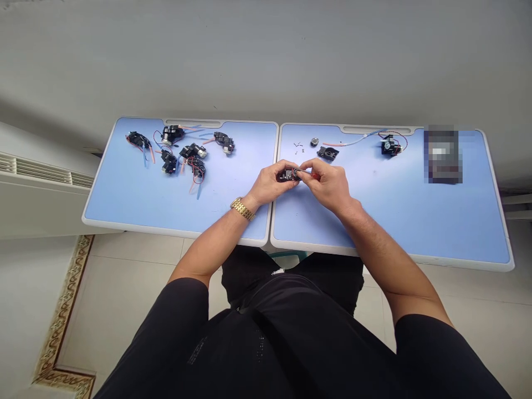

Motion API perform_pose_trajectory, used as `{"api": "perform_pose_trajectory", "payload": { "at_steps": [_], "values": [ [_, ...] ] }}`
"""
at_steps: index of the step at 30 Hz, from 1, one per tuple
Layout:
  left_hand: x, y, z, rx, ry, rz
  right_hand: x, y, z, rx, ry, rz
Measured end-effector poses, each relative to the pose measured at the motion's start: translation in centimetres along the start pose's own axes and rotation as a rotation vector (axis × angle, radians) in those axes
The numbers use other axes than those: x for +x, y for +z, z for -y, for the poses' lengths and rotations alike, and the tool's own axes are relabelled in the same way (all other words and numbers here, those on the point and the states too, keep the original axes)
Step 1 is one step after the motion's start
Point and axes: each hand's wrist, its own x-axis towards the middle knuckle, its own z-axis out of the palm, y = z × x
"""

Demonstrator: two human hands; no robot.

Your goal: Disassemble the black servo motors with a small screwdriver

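Note:
Near the seam of the two blue tabletops, my left hand (268, 182) is closed around a small black pump unit (286, 175) with a rounded end. My right hand (328, 183) pinches the right end of this unit between thumb and fingertips. A red-orange piece (315, 176) shows under the right fingers; what it belongs to is hidden. Just beyond my hands lie a black housing part (327, 153), a round metal-rimmed part (315, 142) and several tiny screws (298, 146).
On the left tabletop (137, 205) sit several black pump units (193, 151) with wires and red and blue tubes. The right tabletop (415, 221) carries another unit (390, 145), a tube (349, 142) and a dark blurred-out object (443, 155). A wall (266, 61) stands behind.

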Motion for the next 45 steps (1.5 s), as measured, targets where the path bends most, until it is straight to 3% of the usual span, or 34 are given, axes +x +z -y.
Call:
{"api": "perform_pose_trajectory", "payload": {
  "at_steps": [12,22,27,35,40,45],
  "values": [
    [0.0,-0.1,-0.2,-0.011,0.001,0.009,-0.4,1.0,-1.0,-0.153,-0.097,-0.016],
    [0.0,-0.1,-0.2,-0.005,0.004,-0.002,-0.7,0.6,-1.0,-0.068,-0.066,-0.060],
    [0.1,-0.2,-0.1,-0.020,-0.013,0.007,1.7,0.0,-1.9,-0.032,0.039,-0.153],
    [0.1,-0.2,-0.1,-0.016,-0.026,0.013,7.1,1.8,-3.2,-0.363,0.190,0.085],
    [0.1,-0.2,-0.1,-0.002,-0.030,0.013,7.5,2.5,-3.0,-0.413,0.167,0.096],
    [0.0,-0.1,0.0,-0.016,-0.024,0.017,6.6,1.3,-3.2,-0.276,0.119,-0.036]
  ]
}}
